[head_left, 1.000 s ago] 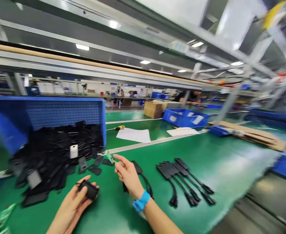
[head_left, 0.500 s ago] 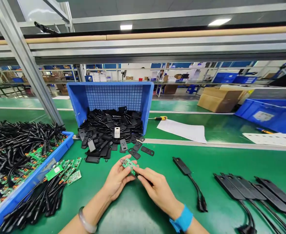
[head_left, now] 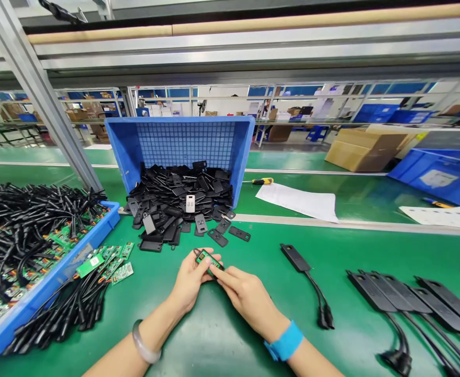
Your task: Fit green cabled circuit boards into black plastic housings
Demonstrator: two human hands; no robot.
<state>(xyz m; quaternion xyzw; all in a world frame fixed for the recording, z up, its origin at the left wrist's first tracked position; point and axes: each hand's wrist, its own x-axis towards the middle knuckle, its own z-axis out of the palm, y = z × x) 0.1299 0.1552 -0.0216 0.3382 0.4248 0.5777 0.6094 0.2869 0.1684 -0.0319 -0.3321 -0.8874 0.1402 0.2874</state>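
Observation:
Above the green tabletop, a green circuit board (head_left: 208, 260) with a black casing edge and loop around it lies in my left hand (head_left: 190, 276). My left thumb presses on its face, with the fingers closed beneath. At its near right end, my right hand (head_left: 246, 293) grips with fingers pressed together; the cable there is mostly hidden. To the left lies a bundle of circuit boards (head_left: 122, 272) with black cables (head_left: 70, 303). On the right sits a black cased unit (head_left: 294, 257) with a cable, and several more cased units (head_left: 374, 294) lie side by side beyond it.
A tipped blue crate (head_left: 242, 157) spills black casing parts (head_left: 178, 191) onto the table ahead. Another blue tray (head_left: 110, 215) at left is heaped with cabled boards. Behind are a screwdriver (head_left: 263, 181), white paper (head_left: 298, 201) and a cardboard box (head_left: 361, 150). A metal post (head_left: 53, 112) stands at left.
The circuit board now sits lower inside the black casing, whose edge shows around it. Both hands stay close together, and the right fingers have shifted along its near end. The view has tilted slightly downward.

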